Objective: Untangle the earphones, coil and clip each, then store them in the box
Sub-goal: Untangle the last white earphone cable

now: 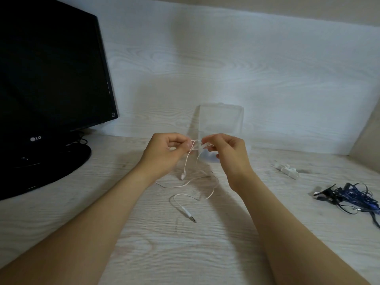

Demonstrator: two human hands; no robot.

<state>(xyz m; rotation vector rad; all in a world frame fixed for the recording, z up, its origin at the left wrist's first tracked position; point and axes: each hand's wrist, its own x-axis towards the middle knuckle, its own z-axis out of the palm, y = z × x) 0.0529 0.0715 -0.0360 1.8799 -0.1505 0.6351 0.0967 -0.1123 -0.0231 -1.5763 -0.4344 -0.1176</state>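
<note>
My left hand and my right hand are raised above the desk, close together, each pinching the thin white earphone cable at a small loop between them. The rest of the cable hangs down and trails over the desk, ending in a white jack plug near the front. One earbud dangles under my left hand. Right behind my hands stands a clear plastic box with its lid up. At the right edge lies a tangle of dark blue and black earphones.
A black LG monitor on a round stand fills the left side. Several small white clips lie on the desk right of the box. The light wood-grain desk runs back to a matching wall panel.
</note>
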